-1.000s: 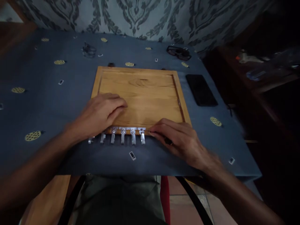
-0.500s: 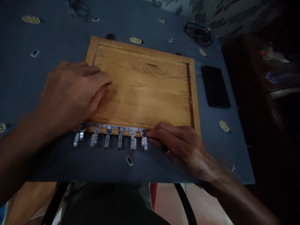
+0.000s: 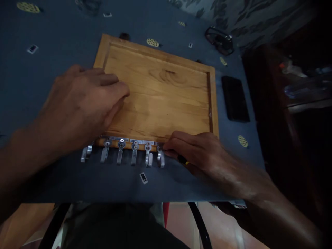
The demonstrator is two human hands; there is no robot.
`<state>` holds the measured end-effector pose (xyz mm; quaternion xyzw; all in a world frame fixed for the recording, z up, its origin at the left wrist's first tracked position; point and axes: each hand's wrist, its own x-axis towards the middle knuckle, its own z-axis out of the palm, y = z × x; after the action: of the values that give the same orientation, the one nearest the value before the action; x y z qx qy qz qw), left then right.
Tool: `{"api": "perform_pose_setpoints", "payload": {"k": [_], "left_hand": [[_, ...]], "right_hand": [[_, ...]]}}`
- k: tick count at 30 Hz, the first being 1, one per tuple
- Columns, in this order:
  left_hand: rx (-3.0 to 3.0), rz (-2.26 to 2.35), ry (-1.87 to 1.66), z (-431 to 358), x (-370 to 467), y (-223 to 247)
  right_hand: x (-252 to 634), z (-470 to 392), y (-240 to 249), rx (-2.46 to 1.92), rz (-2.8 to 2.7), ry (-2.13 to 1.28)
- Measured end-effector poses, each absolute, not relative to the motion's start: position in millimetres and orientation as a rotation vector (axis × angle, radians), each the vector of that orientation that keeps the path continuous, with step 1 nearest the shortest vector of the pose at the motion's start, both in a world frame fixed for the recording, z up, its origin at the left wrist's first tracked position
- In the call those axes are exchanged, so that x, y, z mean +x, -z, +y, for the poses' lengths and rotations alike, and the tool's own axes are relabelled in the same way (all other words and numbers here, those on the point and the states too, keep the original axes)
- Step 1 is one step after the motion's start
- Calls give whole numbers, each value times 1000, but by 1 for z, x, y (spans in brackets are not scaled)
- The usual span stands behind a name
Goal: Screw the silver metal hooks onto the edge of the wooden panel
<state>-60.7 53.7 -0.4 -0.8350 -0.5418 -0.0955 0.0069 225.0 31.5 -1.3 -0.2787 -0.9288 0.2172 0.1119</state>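
Observation:
A wooden framed board (image 3: 158, 100) lies on the dark blue tabletop. Along its near edge runs a metal hook strip (image 3: 121, 145), with several silver hooks pointing toward me and screws in its plates. My left hand (image 3: 88, 100) is closed over the board's left side, its fingers curled; whatever it holds, if anything, is hidden. At the strip's right end, my right hand (image 3: 194, 150) is pinched with its fingertips by the last hook. A small black and yellow piece (image 3: 183, 159) shows beneath the right hand's fingers.
A black phone (image 3: 235, 99) lies to the right of the board. Dark glasses (image 3: 220, 40) rest at the back right, near a patterned surface. A blurred transparent object (image 3: 89, 6) is at the back left. The table's front edge is near my lap.
The view has shifted slightly. My left hand has moved a little to the right over the board. My right hand stays at the right end of the hook strip.

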Motion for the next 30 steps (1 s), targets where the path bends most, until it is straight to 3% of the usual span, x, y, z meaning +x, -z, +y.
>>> {"api": "perform_pose_setpoints", "payload": {"k": [16,30], "left_hand": [[-2810,-1522,342,53,-59,2],[-2797,-1440,386,54,-59,5]], "right_hand": [[215,63,-15,-832,-2832,-1121],[230,46,-12,-836,-2602,-1006]]}}
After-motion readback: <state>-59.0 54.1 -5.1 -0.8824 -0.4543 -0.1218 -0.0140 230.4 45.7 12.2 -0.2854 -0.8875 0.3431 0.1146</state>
